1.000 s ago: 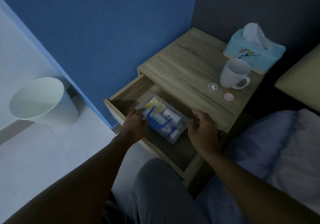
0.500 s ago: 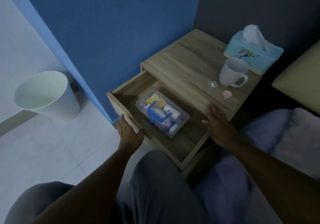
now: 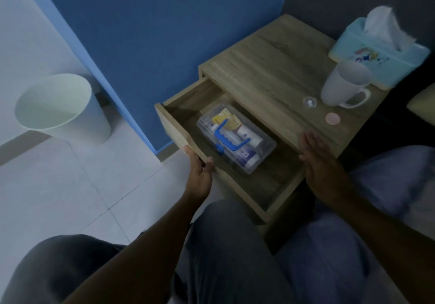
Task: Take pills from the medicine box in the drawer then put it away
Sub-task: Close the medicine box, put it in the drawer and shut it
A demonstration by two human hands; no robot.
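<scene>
Your left hand point(image 3: 200, 176) is clenched on the drawer point(image 3: 175, 130) front; your right hand point(image 3: 317, 155) rests flat, released; push squarely so the medicine box point(image 3: 235, 139) stays put.

Left hand point(image 3: 200, 174) grips open drawer point(image 3: 179, 136) front.

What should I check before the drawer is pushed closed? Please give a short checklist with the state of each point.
1. Medicine box lies fully inside the drawer: ok.
2. Box lid closed: cannot tell.
3. Left hand grips the drawer front: ok.
4. Right hand is out of the drawer, flat at the nightstand edge: ok.
5. Left fingers clear of the closing gap: cannot tell.
6. Mug stands back from the edge: ok.
</scene>
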